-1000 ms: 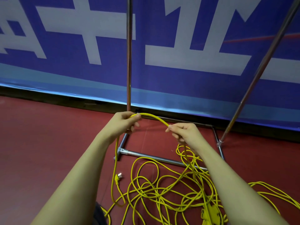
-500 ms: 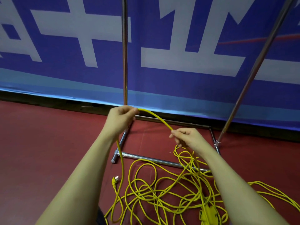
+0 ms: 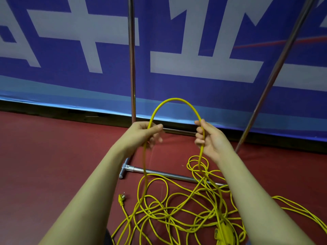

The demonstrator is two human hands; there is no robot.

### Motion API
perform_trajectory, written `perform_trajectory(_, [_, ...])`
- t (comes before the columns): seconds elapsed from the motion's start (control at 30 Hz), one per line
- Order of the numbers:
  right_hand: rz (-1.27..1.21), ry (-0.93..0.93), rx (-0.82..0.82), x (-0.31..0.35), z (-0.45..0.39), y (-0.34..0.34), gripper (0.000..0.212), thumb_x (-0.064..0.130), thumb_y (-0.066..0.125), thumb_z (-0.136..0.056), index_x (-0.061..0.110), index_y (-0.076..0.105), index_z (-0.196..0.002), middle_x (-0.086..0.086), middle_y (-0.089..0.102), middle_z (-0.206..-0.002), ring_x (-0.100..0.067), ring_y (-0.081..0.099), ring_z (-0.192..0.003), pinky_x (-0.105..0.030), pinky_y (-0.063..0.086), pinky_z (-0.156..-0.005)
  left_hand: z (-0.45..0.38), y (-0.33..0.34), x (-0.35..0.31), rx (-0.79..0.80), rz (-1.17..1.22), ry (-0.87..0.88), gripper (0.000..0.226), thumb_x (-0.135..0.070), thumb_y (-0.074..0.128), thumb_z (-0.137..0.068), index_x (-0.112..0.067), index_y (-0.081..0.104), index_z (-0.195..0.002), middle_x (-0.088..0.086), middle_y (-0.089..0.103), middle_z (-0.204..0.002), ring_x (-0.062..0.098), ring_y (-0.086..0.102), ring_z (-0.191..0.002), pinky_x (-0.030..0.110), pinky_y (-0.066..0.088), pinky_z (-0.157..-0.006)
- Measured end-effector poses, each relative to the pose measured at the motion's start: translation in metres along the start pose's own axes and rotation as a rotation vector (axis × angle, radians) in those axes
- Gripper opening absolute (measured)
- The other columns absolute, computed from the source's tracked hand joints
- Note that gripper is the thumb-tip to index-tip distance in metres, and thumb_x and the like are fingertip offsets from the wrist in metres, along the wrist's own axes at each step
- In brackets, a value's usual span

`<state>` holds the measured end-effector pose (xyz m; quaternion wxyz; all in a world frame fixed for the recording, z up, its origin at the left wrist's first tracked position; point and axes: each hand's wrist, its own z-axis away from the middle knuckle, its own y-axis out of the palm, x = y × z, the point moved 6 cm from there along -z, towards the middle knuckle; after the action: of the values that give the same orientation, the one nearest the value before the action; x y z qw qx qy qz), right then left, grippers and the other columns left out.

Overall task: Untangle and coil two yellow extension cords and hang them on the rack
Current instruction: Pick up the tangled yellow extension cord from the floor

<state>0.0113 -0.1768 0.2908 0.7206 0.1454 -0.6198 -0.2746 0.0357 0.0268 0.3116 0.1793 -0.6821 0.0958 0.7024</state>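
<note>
Head view: rack (image 3: 131,68) stands on red floor (image 3: 44,165); tangled yellow cords (image 3: 177,209) heaped at its base. Left hand (image 3: 141,137) and right hand (image 3: 208,138) each pinch one raised loop. We judge cord light, springy, snag-prone; take it near the free plug (image 3: 121,198).

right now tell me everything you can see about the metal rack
The rack is bare shiny chrome-looking tubing. Two uprights rise out of the top of the picture, one straight, one leaning in this view. Its base bars rest on the red floor against a blue banner. Yellow cord lies across the front bar. Nothing hangs on what shows.
</note>
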Motion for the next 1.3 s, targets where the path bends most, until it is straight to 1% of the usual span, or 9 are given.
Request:
perform_trajectory(0.27, [-0.313,-0.038,0.065,0.008,-0.001,0.021,0.02,0.019,0.046,-0.098,0.006,0.06,-0.092,0.003,0.05,-0.059,-0.005,0.045,-0.049,-0.016,0.04,-0.051,-0.006,0.041,0.025,0.192,-0.166,-0.116,0.014,-0.017,0.069,-0.088,-0.007,0.073,-0.098,0.008,0.07,-0.081,0.011,0.054,-0.056,0.021,0.046,-0.052])
perform_trajectory(0.53, [-0.387,-0.093,0.077,0.014,-0.011,0.035,0.024,0.023,0.043,-0.1,0.009,0.062,-0.094,0.004,0.055,-0.063,-0.006,0.051,-0.054,-0.02,0.036,-0.065,-0.014,0.072,0.012,0.218,-0.172,0.008,0.006,-0.011,0.077,-0.08,-0.013,0.077,-0.085,0.011,0.063,-0.073,0.008,0.052,-0.06,0.021,0.04,-0.051])
perform_trajectory(0.7, [0.209,-0.063,0.058,0.001,-0.013,0.003,0.033,0.029,0.034,-0.102,0.01,0.061,-0.106,-0.002,0.068,-0.086,-0.014,0.061,-0.077,-0.024,0.044,-0.074,-0.024,0.047,0.005,-0.038,-0.088,0.045,0.004,-0.014,0.075,-0.082,-0.017,0.075,-0.08,-0.009,0.054,-0.05,0.005,0.042,-0.047,0.019,0.03,-0.045])
perform_trajectory(0.8, [0.705,0.096,0.247,-0.029,-0.003,-0.002,0.034,0.027,0.036,-0.102,0.006,0.063,-0.102,-0.005,0.068,-0.089,-0.017,0.063,-0.081,-0.025,0.047,-0.082,-0.027,0.028,-0.001,-0.142,-0.002,0.043,0.003,-0.014,0.071,-0.085,-0.013,0.074,-0.086,-0.012,0.044,-0.039,0.004,0.028,-0.039,0.019,0.021,-0.041])
perform_trajectory(0.9, [0.822,0.164,0.394,-0.047,0.003,-0.001,0.024,0.016,0.046,-0.098,-0.001,0.063,-0.101,0.0,0.062,-0.073,-0.011,0.057,-0.059,-0.019,0.047,-0.06,-0.029,0.015,-0.003,-0.147,-0.043,0.027,0.009,-0.016,0.068,-0.088,-0.009,0.073,-0.089,-0.011,0.048,-0.038,0.004,0.028,-0.04,0.022,0.021,-0.044])
perform_trajectory(1.03, [0.528,0.097,0.237,-0.031,-0.004,-0.004,0.021,0.009,0.044,-0.098,0.004,0.062,-0.087,0.001,0.04,-0.061,-0.002,0.03,-0.041,-0.013,0.023,-0.04,-0.033,-0.007,0.013,-0.175,-0.176,-0.079,0.029,-0.034,0.058,-0.095,-0.007,0.066,-0.097,0.003,0.074,-0.08,0.012,0.052,-0.054,0.022,0.042,-0.048])
perform_trajectory(1.17, [0.281,0.064,0.113,-0.015,-0.009,-0.003,0.022,0.013,0.04,-0.1,0.005,0.058,-0.092,0.002,0.036,-0.062,-0.003,0.027,-0.04,-0.013,0.017,-0.036,-0.036,-0.029,0.038,-0.226,-0.334,-0.16,0.026,-0.027,0.058,-0.096,-0.002,0.057,-0.103,0.019,0.067,-0.099,0.028,0.067,-0.077,0.038,0.059,-0.069])
perform_trajectory(1.23, [0.211,0.054,0.113,-0.015,-0.01,0.004,0.022,0.012,0.038,-0.1,0.004,0.058,-0.093,0.001,0.037,-0.063,-0.004,0.029,-0.041,-0.014,0.02,-0.037,-0.033,-0.034,0.041,-0.232,-0.529,-0.183,0.044,-0.032,0.06,-0.094,-0.002,0.053,-0.125,0.017,0.062,-0.119,0.032,0.062,-0.105,0.041,0.051,-0.093])
perform_trajectory(1.3, [0.126,0.046,0.136,-0.017,-0.011,0.015,0.022,0.009,0.037,-0.1,0.003,0.058,-0.096,0.0,0.039,-0.064,-0.005,0.033,-0.043,-0.016,0.026,-0.039,-0.025,-0.026,0.031,-0.218,-0.658,-0.129,0.054,-0.033,0.062,-0.093,-0.006,0.046,-0.138,0.012,0.051,-0.136,0.027,0.049,-0.126,0.032,0.039,-0.101])
